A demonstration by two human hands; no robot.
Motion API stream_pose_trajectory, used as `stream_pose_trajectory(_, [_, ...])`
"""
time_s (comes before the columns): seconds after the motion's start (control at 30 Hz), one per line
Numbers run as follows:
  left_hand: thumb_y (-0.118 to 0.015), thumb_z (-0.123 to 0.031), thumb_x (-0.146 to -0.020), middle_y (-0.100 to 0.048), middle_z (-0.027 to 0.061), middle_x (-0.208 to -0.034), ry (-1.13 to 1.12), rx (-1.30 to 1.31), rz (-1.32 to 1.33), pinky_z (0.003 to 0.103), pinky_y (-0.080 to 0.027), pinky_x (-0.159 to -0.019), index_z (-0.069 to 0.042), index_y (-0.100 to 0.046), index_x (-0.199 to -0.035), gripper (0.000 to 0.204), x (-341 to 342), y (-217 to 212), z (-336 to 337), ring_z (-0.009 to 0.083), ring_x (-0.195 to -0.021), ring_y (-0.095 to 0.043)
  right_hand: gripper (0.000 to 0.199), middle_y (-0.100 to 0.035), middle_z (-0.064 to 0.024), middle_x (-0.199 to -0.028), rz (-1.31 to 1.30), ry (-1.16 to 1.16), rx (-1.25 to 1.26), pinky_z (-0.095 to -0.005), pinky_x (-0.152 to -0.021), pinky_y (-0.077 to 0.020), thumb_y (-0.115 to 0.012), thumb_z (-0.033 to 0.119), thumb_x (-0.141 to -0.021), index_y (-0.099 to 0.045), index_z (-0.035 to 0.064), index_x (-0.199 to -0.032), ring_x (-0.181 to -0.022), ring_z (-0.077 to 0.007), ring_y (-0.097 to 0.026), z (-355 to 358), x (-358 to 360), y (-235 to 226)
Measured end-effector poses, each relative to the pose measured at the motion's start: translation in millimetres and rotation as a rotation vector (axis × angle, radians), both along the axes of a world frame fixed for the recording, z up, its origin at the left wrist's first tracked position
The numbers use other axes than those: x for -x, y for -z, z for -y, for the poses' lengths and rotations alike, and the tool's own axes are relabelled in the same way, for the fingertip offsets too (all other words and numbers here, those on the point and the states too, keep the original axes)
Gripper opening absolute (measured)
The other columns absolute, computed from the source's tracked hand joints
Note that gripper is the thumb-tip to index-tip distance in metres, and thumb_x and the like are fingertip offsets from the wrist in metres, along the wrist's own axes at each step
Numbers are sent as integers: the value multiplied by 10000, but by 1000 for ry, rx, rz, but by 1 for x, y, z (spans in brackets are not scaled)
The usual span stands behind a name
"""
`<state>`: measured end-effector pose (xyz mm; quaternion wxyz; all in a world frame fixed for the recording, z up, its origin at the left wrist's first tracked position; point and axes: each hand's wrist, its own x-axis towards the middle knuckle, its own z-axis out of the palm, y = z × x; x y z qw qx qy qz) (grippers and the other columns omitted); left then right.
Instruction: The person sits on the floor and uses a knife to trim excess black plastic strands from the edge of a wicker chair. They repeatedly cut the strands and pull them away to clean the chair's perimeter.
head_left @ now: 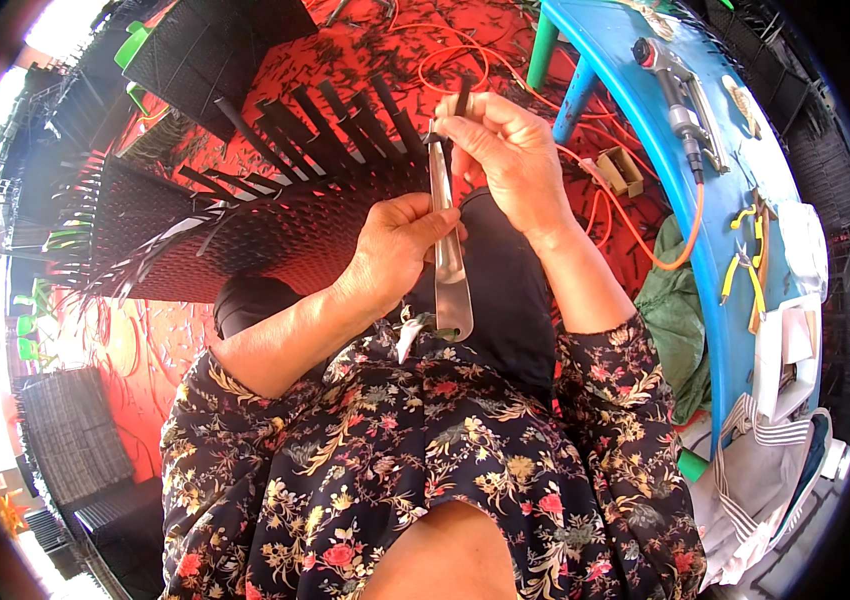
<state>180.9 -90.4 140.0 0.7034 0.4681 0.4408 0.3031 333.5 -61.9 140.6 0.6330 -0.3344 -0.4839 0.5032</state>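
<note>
My left hand is closed around a long, shiny metal strip shaped like a shoehorn. Its broad rounded end points down toward my lap, and its narrow end reaches up to my right hand. Fingers pinched, my right hand grips a flat black strip beside that narrow end. Just left of both hands leans a black woven panel. Loose black strip ends stick up along its edge. The tips of some right-hand fingers are hidden behind the tool.
A blue table curves along the right, bearing an air stapler, yellow-handled pliers and a white tray. An orange hose hangs off it. Black scraps litter the red floor. A small cardboard box lies under the table.
</note>
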Motion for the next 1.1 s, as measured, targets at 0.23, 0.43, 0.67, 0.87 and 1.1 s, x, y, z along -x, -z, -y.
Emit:
stream_pose_trajectory(0.23, [-504,-142,-907,-603,84,-775,-20,15,12,254,-459,-594,27,-567,-872,183,-1,0,3,133,-650,-566,157,-625,-75,-887,-149,-73,-23,-214,-591,-461,-535,113,-892,-612,-4,-963,-711,-110,-593,10,-3,23])
stream_pose_trajectory(0.43, [-496,-142,-908,-597,82,-755,16,-39,-55,246,-446,-553,17,-555,-867,174,3,2,4,120,-613,-553,131,-588,-139,-1048,-287,65,-126,-268,-666,-489,-535,24,-874,-597,-18,-982,-838,-206,-623,29,7,42])
stream_pose_trajectory(0.67, [-500,-153,-911,-593,74,-725,-42,-40,-19,238,-437,-514,5,-551,-854,176,5,5,8,113,-568,-543,146,-563,-86,-974,-264,190,-231,-237,-697,-494,-591,-83,-799,-590,-44,-940,-789,-131,-587,31,14,42])
stream_pose_trajectory(0.87, [-477,-169,-921,-584,85,-692,-101,97,31,259,-455,-477,-20,-522,-854,169,-2,-8,14,142,-523,-553,161,-534,-79,-963,-183,233,-253,-234,-734,-475,-602,-115,-776,-595,-42,-919,-859,-119,-549,34,17,43])
stream_pose_trajectory(1.1, [-472,-182,-919,-532,42,-627,-31,12,-118,217,-420,-439,-36,-513,-839,172,16,-11,5,116,-457,-497,161,-522,-78,-976,-131,243,-293,-233,-738,-476,-597,-114,-781,-596,-29,-917,-861,-119,-550,32,18,48])
